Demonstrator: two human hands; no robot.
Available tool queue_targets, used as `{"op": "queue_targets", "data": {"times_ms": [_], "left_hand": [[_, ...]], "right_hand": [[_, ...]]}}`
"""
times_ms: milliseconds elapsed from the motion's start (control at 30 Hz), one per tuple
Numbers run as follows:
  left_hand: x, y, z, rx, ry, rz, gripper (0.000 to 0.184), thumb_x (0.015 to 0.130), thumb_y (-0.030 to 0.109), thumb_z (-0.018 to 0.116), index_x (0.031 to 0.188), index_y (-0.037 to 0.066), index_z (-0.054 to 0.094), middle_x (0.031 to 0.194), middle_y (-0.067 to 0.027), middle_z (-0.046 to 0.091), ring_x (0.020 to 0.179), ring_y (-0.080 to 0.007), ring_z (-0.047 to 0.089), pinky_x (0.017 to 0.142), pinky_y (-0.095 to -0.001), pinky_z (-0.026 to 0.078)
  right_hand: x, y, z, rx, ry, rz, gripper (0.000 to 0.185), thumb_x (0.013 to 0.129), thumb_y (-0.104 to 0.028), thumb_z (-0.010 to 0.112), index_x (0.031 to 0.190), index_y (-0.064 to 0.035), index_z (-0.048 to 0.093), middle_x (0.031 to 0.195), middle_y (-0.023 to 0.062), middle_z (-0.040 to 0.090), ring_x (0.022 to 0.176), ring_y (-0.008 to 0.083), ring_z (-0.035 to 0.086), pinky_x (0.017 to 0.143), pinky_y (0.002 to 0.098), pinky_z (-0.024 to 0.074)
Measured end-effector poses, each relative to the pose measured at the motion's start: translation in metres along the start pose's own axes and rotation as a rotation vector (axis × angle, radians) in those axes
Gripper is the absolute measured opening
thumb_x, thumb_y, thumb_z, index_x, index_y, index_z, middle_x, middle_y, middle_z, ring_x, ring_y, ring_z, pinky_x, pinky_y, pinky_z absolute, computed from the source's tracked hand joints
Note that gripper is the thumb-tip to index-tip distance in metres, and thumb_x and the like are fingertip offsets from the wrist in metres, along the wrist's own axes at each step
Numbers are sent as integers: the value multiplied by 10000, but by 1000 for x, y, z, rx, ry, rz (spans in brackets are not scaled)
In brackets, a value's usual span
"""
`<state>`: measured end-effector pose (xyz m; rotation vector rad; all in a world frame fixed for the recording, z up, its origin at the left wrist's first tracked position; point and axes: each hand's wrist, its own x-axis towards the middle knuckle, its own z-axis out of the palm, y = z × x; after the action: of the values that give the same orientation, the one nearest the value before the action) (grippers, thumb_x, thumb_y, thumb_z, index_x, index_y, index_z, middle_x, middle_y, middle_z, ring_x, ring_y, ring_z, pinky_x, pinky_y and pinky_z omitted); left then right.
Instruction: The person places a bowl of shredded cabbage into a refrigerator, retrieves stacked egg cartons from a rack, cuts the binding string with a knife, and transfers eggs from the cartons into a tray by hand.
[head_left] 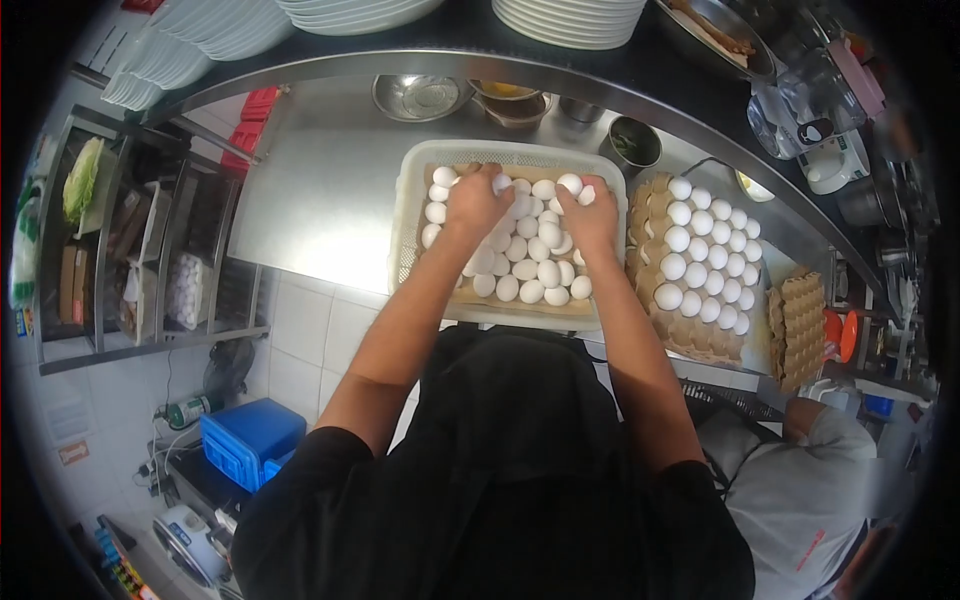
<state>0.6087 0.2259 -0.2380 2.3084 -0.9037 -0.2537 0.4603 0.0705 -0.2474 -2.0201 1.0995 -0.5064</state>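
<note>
A white plastic basket [408,190] with perforated walls stands on the steel counter, lined with brown cardboard and holding many loose white eggs [525,270]. My left hand [476,203] is inside at the far left part, fingers curled around an egg [502,184]. At the far right of the basket, my right hand [594,214] has its thumb and fingers closed around an egg [587,195]; another egg [570,183] lies against the fingertips. My palms are hidden from above. Right of the basket sits a stack of cardboard egg trays [655,215], its top one filled with rows of white eggs.
Further right lean more cardboard trays [798,330]. Metal bowls [422,97] and a steel pot [635,142] stand behind the basket. A shelf edge [450,65] with stacked white plates [570,20] crosses above. Someone in a grey shirt [800,490] is close at my right.
</note>
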Motion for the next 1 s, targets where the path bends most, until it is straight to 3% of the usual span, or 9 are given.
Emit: {"op": "queue_targets", "data": {"times_ms": [300,467,533,633,733,800,867,900,1000], "left_hand": [[5,-17,27,33,-41,56,495,931,260,711,1360,25,639,1373,-268,621,1172,-449,664,1018,-488,549],[5,-19,33,93,-59,156,525,951,253,663,1421,34,579,1450,-295,555,1174,-478,655,980,-536,561],[-1,-11,21,148,-97,165,560,949,284,694,1438,44,564,1502,-295,516,1215,-486,634,1002,-539,551],[-11,6,7,177,-15,260,537,948,287,716,1412,48,589,1476,-286,532,1254,-468,613,1016,-519,546],[-19,42,-5,43,-18,350,458,951,234,736,1357,46,640,1396,-239,600,1206,-405,641,973,-477,563],[-28,79,-9,-123,-115,384,400,951,184,758,1319,48,680,1323,-185,654,1102,-329,696,900,-421,598],[-42,119,-4,-262,-212,517,328,965,158,758,1275,61,711,1242,-135,697,988,-254,715,803,-357,600],[-52,148,-8,-295,-353,499,331,955,167,771,1267,69,718,1240,-111,702,963,-234,712,779,-355,597],[-72,197,14,-182,-415,766,357,932,219,786,1255,89,709,1229,-105,691,965,-295,715,807,-388,596]], "right_hand": [[6,10,36,-236,47,103,573,921,-442,747,1364,-98,632,1365,231,621,1230,422,632,1032,490,531],[-2,6,27,-330,-6,45,648,975,-432,672,1517,-126,493,1551,226,472,1355,416,570,1066,520,524],[-11,-12,12,-272,-27,133,703,973,-418,671,1532,-51,452,1529,226,510,1361,424,562,1095,512,508],[-25,-6,-7,-302,58,-37,659,974,-415,687,1494,-47,519,1478,214,553,1266,400,629,1062,497,525],[-63,-53,-104,165,-126,-67,494,991,-315,696,1388,-34,610,1391,218,607,1130,359,692,996,450,563],[-84,-48,-147,389,45,-141,353,990,-186,699,1303,-29,656,1309,192,653,1028,332,716,933,399,586],[-101,-34,-207,252,199,-89,298,1009,-21,601,1299,-58,656,1304,135,671,1024,254,720,842,350,594],[-107,-18,-231,50,273,-74,326,990,1,595,1303,-67,655,1295,141,676,1036,281,717,860,372,592],[-117,66,-295,-587,328,-110,445,910,52,592,1327,-96,647,1280,164,678,1095,384,686,955,459,564]]}}
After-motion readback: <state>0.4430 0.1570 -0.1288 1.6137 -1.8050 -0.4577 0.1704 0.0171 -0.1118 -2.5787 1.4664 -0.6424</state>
